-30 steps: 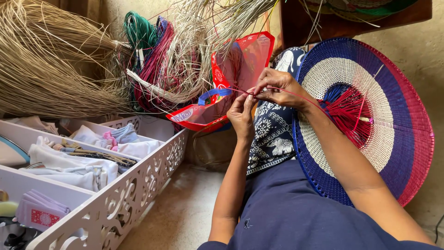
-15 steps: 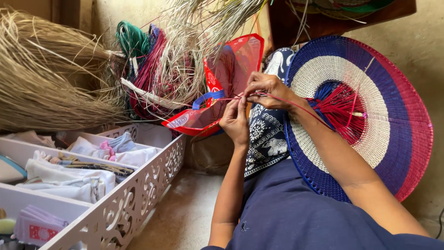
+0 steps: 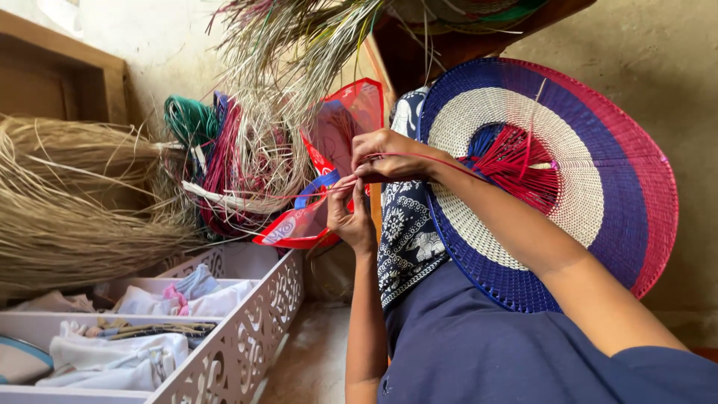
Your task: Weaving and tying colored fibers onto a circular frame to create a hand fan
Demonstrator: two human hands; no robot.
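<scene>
My right hand (image 3: 390,155) pinches a thin red strand (image 3: 449,161) that runs back to the loose red spokes at the middle of a round woven piece (image 3: 598,179) with blue, white and red rings, propped on my lap against the wall. Just below and to the left, my left hand (image 3: 345,215) grips the same strand, fingers closed around it. Both hands meet in front of a red mesh bag (image 3: 340,142) with a blue handle.
Bundles of dyed strands (image 3: 213,150) and pale straw (image 3: 67,209) lie at the left. A white cut-out organiser box (image 3: 239,322) with folded cloths stands at lower left. A patterned dark cloth (image 3: 407,224) hangs over my knee. A wooden shelf (image 3: 479,30) is overhead.
The view has swung right and tilted, shifting everything left. My hands have moved a little apart along the red strand, the left lower, the right still pinching it.
</scene>
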